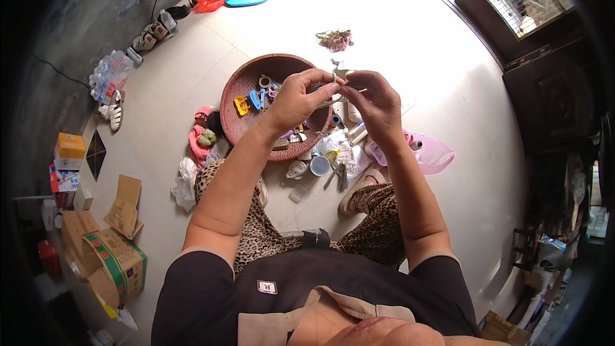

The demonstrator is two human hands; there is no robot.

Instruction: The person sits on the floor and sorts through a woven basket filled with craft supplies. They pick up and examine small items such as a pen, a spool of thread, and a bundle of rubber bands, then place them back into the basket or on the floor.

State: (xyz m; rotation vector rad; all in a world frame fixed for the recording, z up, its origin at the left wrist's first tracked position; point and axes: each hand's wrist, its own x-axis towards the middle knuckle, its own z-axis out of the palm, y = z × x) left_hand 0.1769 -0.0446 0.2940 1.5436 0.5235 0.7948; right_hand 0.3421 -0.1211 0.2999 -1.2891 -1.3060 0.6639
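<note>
My left hand (303, 93) and my right hand (376, 103) meet above the right rim of a round reddish-brown woven basket (234, 127). Between the pinched fingertips of both hands runs a thin pale green-grey cord (331, 103), its loops hanging just under the left thumb. A short wrapped or knotted piece of the cord shows at my left fingertips, too small to make out fully. Inside the basket lie a yellow plastic clip (241, 105), a blue plastic tool (254, 99), a tape roll (264, 81) and several small items. My left forearm hides part of them.
A clear-lidded round tub (319, 166) stands before the basket, near a pink plastic bag (439, 154). Coral yarn (198, 142) lies left of it, and a tangled thread heap (335, 40) beyond. Cardboard boxes (115, 259) sit at left; a dark door (538, 14) is at upper right.
</note>
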